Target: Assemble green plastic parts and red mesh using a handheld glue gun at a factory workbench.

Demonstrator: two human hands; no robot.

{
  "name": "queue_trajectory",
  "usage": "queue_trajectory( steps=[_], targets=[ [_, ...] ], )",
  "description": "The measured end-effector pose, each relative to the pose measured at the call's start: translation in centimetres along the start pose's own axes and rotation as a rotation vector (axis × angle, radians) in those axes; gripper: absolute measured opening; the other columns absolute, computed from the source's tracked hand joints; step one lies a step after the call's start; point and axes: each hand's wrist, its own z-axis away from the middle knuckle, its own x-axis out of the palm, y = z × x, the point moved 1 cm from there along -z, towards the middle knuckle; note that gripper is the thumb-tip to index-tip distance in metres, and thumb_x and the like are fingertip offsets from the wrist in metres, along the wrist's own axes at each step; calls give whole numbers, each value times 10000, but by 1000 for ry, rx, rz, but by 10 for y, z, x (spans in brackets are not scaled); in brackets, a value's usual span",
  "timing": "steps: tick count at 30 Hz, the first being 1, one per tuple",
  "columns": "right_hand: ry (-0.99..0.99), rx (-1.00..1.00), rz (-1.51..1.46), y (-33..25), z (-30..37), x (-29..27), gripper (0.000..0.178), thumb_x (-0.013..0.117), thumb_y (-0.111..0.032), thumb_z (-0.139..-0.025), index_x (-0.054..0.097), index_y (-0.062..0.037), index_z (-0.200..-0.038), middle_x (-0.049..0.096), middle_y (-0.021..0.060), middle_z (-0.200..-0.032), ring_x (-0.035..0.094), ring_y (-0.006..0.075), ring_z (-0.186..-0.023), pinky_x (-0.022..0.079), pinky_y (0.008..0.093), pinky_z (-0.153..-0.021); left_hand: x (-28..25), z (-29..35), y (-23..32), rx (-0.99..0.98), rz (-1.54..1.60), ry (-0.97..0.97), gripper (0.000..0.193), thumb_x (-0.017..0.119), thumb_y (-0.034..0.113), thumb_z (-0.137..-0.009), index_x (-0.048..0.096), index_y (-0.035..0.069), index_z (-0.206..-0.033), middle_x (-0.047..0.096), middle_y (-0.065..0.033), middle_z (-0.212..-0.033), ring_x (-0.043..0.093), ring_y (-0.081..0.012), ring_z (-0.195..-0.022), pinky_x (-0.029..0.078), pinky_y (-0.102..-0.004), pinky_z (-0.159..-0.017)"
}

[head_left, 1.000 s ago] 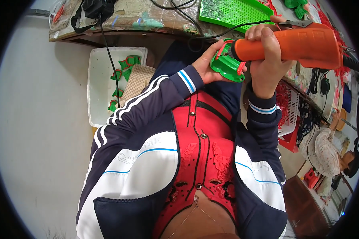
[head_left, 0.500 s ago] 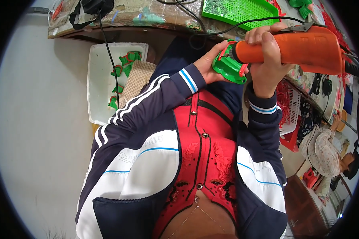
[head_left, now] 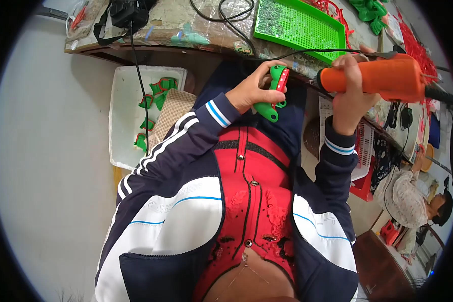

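In my left hand I hold a green plastic toy piece with a red strip and white tooth-like marks, like a toy crocodile's head. It is turned on its side above my lap, pinched between thumb and fingers. My right hand is wrapped round an orange electric screwdriver held nearly level. Its dark tip end points left toward the toy, with a gap between them. The tool's black cable runs left along the bench edge.
A green perforated tray of small metal pieces stands on the bench. At my left is a white box with several green and red parts and a checked cloth. Another person sits at the right.
The screwdriver has moved right, off the toy. My left hand has drawn the toy left and turned it from its open hollow side to its toothed side.
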Motion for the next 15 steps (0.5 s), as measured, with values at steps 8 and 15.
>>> queue_trajectory(
  steps=[8, 15],
  targets=[
    [79, -74, 33, 30, -11, 16, 340, 627, 17, -794, 483, 58, -1100, 595, 88, -790, 596, 146, -686, 500, 290, -689, -8, 12, 13, 80, -262, 48, 754, 717, 198, -711, 320, 82, -1341, 541, -95, -1007, 554, -194, -979, 474, -337, -866],
    [108, -98, 57, 52, -26, 28, 380, 654, 10, -793, 491, 38, -1135, 599, 81, -833, 606, 150, -712, 505, 291, -701, -75, 80, 24, -7, 283, 19, 678, 579, 330, -846, 301, 42, -1394, 556, -176, -1181, 571, -286, -1082, 472, -436, -926]
  ],
)
